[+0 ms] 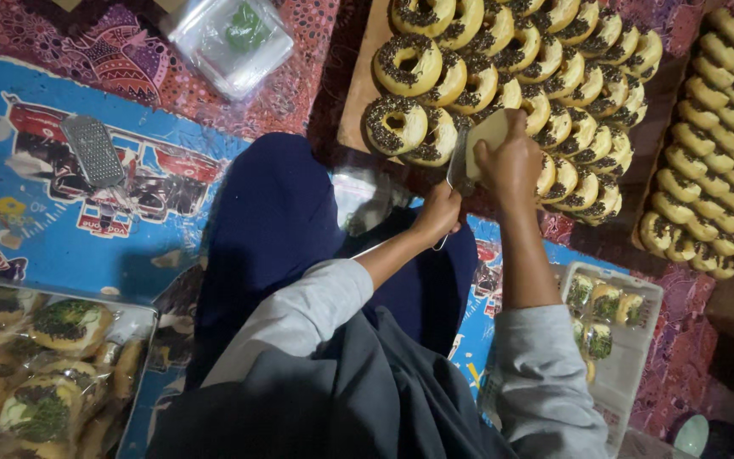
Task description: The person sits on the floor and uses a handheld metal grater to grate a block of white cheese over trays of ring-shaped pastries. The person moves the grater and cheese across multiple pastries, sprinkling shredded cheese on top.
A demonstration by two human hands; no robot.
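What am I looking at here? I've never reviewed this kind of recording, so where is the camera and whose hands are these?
The single picture comes from a camera worn on a person's head, looking down at their own two bare hands. The right hand holds a pale yellow block, possibly cheese, over a wooden board packed with rows of sprinkle-topped doughnuts. The left hand holds a small metal grater against the block. A second grater lies on the blue printed mat. Clear plastic boxes of doughnuts sit nearby.
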